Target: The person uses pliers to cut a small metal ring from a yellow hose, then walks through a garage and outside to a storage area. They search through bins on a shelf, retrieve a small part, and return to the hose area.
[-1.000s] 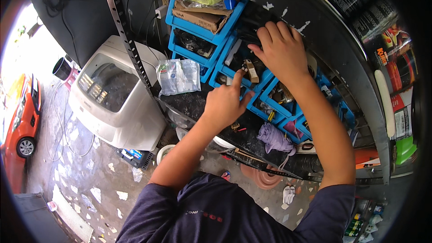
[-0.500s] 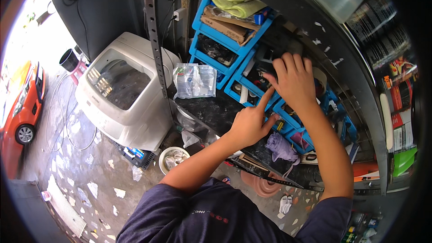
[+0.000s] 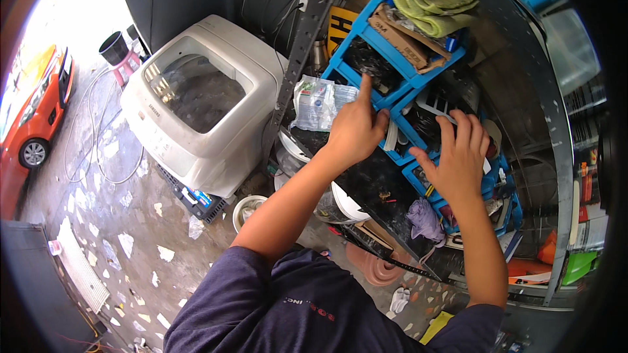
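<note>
My left hand (image 3: 356, 129) reaches over a rack of blue plastic bins (image 3: 387, 49), its index finger stretched out toward a bin of crumpled black plastic (image 3: 371, 59). Its thumb stands apart and the other fingers are curled; I see nothing held. To the right, my right hand (image 3: 461, 160) hovers over the lower bins with fingers spread and bent, also holding nothing visible. Whether either hand touches a bin is hard to tell. A clear printed plastic packet (image 3: 317, 103) lies just left of my left hand. Cardboard pieces (image 3: 399, 39) and a folded yellow-green towel (image 3: 425, 3) fill the top bin.
A purple cloth (image 3: 424, 220) lies on the black shelf (image 3: 376, 186) below the bins. At left stands a white top-loading washing machine (image 3: 196, 147), with a white bucket (image 3: 239, 212) near it. Scraps litter the floor (image 3: 137, 274). An orange-red car (image 3: 36, 121) is farther left.
The view has shifted, so the rack sits farther right. My left hand has moved up and left along the bins, toward the black plastic. My right hand has drawn back nearer to me.
</note>
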### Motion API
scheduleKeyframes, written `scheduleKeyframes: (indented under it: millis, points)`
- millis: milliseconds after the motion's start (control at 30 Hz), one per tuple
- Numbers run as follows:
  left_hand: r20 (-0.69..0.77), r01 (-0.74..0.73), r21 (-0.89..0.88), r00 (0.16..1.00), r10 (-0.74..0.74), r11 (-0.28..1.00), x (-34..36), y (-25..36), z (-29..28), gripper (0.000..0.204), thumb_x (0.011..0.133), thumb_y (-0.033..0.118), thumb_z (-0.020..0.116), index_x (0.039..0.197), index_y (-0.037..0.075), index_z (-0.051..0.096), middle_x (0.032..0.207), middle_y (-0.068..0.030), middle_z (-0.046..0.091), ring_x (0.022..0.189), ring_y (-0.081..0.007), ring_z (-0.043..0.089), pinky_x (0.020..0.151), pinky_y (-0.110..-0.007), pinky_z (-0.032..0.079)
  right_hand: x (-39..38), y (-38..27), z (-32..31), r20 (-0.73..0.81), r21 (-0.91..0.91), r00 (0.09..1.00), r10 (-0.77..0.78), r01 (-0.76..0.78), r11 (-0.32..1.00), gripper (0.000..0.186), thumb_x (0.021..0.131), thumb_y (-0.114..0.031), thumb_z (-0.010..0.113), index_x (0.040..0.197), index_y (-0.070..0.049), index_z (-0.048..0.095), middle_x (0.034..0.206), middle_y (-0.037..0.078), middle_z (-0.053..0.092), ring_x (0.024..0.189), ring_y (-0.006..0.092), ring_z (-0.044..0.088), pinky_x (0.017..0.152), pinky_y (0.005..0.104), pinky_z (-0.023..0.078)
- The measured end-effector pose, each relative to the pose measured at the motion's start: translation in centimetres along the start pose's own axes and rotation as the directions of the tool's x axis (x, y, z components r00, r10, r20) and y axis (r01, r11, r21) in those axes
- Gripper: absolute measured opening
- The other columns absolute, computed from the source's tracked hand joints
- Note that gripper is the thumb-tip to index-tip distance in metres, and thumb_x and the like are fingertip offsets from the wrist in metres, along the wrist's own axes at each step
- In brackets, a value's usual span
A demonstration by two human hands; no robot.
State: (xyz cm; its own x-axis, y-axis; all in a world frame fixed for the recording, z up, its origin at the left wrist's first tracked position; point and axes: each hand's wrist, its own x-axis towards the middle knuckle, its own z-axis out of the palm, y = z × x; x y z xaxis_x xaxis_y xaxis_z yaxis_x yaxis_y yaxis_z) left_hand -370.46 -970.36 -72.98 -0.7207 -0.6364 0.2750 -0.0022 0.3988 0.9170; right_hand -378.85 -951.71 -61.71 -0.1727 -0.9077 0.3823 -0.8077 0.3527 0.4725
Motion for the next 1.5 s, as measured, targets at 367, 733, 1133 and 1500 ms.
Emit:
scheduleKeyframes:
  millis: [367, 733, 1133, 1500]
  points:
    - [0.195, -0.146, 0.518, 0.98, 0.049, 0.843, 6.3, 1.4, -7.8, 0.053, 0.089, 0.027, 0.071, 0.137, 0.008, 0.056, 0.103, -0.0252, 0.073, 0.101, -0.0454, 0.068, 0.089, -0.053, 0.055, 5.5, -8.7, 3.5, 0.24, 0.331, 0.971, 0.025, -0.106, 0.938, 0.062, 0.087, -0.024, 0.075, 0.138, -0.004, 0.047, 0.135, 0.02, 0.053, 0.096, 0.0354, 0.071, 0.075, 0.0444, 0.062]
    - [0.292, -0.353, 0.595, 0.932, 0.215, 0.722, 7.8, 3.3, -7.2, 0.054, 0.078, 0.043, 0.083, 0.11, 0.002, 0.069, 0.094, -0.019, 0.074, 0.092, -0.038, 0.073, 0.082, -0.046, 0.059, 6.0, -10.2, 2.2, 0.34, 0.206, 0.929, 0.142, -0.221, 0.953, 0.058, 0.086, -0.025, 0.077, 0.132, -0.001, 0.049, 0.128, 0.019, 0.05, 0.085, 0.0361, 0.073, 0.066, 0.0425, 0.062]
    - [0.213, -0.454, 0.613, 0.883, 0.418, 0.646, 8.5, 1.7, -6.3, 0.036, 0.09, 0.039, 0.071, 0.101, 0.004, 0.07, 0.087, -0.0193, 0.073, 0.077, -0.0407, 0.071, 0.068, -0.049, 0.058, 5.1, -9.6, 3.3, 0.321, 0.235, 0.935, 0.15, -0.232, 0.944, 0.061, 0.085, -0.03, 0.079, 0.133, -0.004, 0.05, 0.141, 0.021, 0.045, 0.086, 0.0346, 0.072, 0.065, 0.0423, 0.063]
    - [0.328, -0.567, 0.627, 0.814, 0.479, 0.534, 8.8, 2.3, -6.2, 0.038, 0.076, 0.035, 0.081, 0.09, 0.002, 0.071, 0.079, -0.0152, 0.072, 0.075, -0.0346, 0.073, 0.066, -0.043, 0.06, 6.7, -6.0, 1.9, 0.11, 0.166, 0.992, 0.065, -0.083, 0.983, 0.023, 0.077, -0.008, 0.071, 0.096, -0.005, 0.058, 0.1, 0.008, 0.06, 0.072, 0.0246, 0.073, 0.058, 0.0374, 0.06]
